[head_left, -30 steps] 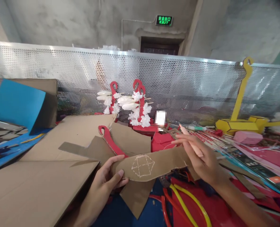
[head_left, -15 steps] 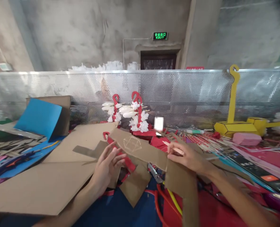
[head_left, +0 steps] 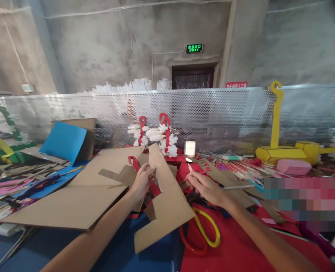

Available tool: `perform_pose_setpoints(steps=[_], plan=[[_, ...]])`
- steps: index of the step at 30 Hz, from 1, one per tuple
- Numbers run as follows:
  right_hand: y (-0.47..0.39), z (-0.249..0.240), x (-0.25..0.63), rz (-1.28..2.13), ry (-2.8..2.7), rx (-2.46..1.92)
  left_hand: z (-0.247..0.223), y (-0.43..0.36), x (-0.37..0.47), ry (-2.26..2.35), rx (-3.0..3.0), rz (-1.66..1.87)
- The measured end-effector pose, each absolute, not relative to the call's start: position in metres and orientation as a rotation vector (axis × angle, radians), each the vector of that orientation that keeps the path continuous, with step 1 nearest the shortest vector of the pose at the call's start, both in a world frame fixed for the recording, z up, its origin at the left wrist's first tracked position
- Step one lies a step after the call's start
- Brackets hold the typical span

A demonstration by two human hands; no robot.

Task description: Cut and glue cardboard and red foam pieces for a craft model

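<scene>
My left hand [head_left: 142, 186] pinches the left edge of an angular brown cardboard piece [head_left: 170, 206]. A faint white outline with several sides is drawn near the cardboard's far end. Between the closed fingers of my right hand [head_left: 208, 188] is a slim white pencil [head_left: 190, 168], its tip pointing up and away; this hand is just right of the cardboard. Under the cardboard's right side lie scissors with red and yellow handles [head_left: 212, 234], their blades hidden. A red hooked piece [head_left: 133, 163] sits beside my left hand, partly covered by it.
Large cardboard sheets [head_left: 68, 207] spread out on the left, near a blue sheet [head_left: 64, 141]. Red hooked stands with white flowers [head_left: 171, 145] stand at the back before a perforated metal screen [head_left: 108, 109]. A yellow hooked model [head_left: 280, 155] and thin sticks [head_left: 238, 166] are on the right.
The cardboard piece has turned, its drawn end now pointing away. My left hand, loose before, has closed on its edge. My right hand has come off the cardboard, keeping the white pencil.
</scene>
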State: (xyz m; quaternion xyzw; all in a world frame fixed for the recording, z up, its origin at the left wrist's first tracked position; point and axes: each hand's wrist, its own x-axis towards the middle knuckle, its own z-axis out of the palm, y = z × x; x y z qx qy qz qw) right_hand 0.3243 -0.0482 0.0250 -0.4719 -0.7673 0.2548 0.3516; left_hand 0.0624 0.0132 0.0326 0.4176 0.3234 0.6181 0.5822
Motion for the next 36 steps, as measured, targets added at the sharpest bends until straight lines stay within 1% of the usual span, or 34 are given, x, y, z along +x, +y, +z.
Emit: perform_pose_setpoints(steps=[3,5,9,12,20,26,30,32,36], plan=[[-0.044,0.022,0.337,0.267,-2.243,-1.382,0.036,0.017,0.067,0.754,0.875,1.382],[-0.044,0.019,0.339,0.100,-2.353,-1.447,0.038,0.018,0.068,0.764,0.820,1.329],[-0.046,0.018,0.334,-0.068,-2.448,-1.498,0.037,0.015,0.066,0.744,0.851,1.277],[-0.046,0.018,0.328,-0.123,-2.485,-1.540,0.032,0.010,0.063,0.685,0.933,1.326],[-0.043,0.025,0.313,-0.158,-2.392,-1.561,0.020,0.007,0.052,0.658,1.101,1.380],[-0.027,0.034,0.362,-0.111,-2.115,-1.575,0.021,0.006,0.051,0.668,1.144,1.367],[-0.017,0.026,0.372,0.057,-2.025,-1.547,0.024,0.009,0.049,0.675,1.056,1.399],[-0.017,0.023,0.358,0.165,-2.040,-1.526,0.027,0.010,0.048,0.667,0.987,1.430],[-0.029,0.024,0.314,0.272,-2.101,-1.467,0.034,0.011,0.047,0.666,0.920,1.441]])
